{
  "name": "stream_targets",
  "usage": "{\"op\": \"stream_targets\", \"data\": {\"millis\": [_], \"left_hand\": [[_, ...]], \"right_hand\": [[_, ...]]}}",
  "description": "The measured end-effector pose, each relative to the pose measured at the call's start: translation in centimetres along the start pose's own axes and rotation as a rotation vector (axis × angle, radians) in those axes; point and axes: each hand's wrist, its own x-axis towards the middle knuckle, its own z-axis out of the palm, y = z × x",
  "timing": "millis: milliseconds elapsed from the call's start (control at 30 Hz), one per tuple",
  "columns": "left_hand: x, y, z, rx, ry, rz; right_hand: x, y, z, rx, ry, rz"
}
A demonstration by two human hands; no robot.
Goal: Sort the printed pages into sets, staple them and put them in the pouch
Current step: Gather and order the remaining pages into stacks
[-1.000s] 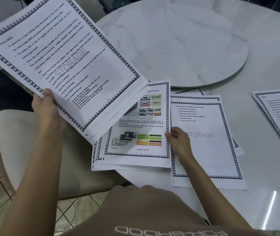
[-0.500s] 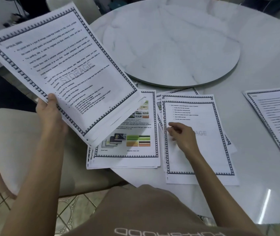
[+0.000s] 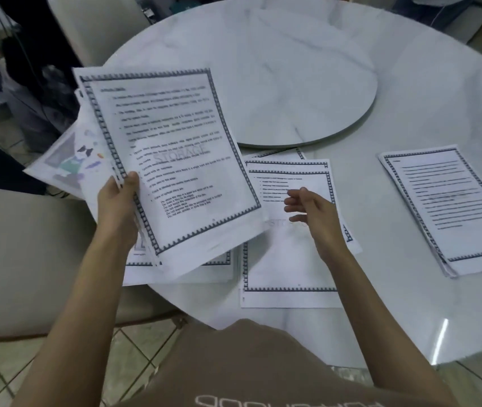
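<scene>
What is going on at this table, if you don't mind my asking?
A person is sorting printed pages at a round table. The left hand grips a sheaf of pages above the table's near edge, while the right hand hovers open over the middle pile. A left pile lies partly beneath the sheaf, and a right pile sits apart.

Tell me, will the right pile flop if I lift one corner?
Probably floppy: the right pile is thin loose sheets, and the pages in the left hand fan apart. It would likely slide easily on the glossy table.
</scene>
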Motion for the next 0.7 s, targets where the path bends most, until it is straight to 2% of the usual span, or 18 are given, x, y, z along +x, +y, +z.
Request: {"op": "stream_targets", "data": {"millis": [100, 200, 300, 433, 533, 700], "left_hand": [[-1.7, -1.3, 2.2, 0.055, -0.069, -0.059], [-3.2, -2.2, 4.0, 0.063, -0.12, -0.119], [-4.1, -2.8, 5.2, 0.082, -0.165, -0.167], [-4.8, -3.1, 6.4, 0.06, -0.239, -0.233], [-5.3, -3.4, 7.0, 0.077, -0.296, -0.269], [-6.2, -4.0, 8.5, 0.125, -0.269, -0.272]], "right_hand": [[0.3, -0.4, -2.0, -0.03, -0.051, -0.015], [0.6, -0.3, -3.6, -0.065, -0.026, -0.015], [0.8, 0.7, -4.9, -0.119, 0.0, 0.059], [0.4, 1.9, -5.7, -0.171, -0.084, 0.207], [-0.2, 2.0, -6.0, -0.147, -0.167, 0.217], [-0.5, 1.8, -7.4, -0.113, -0.058, 0.141]]}}
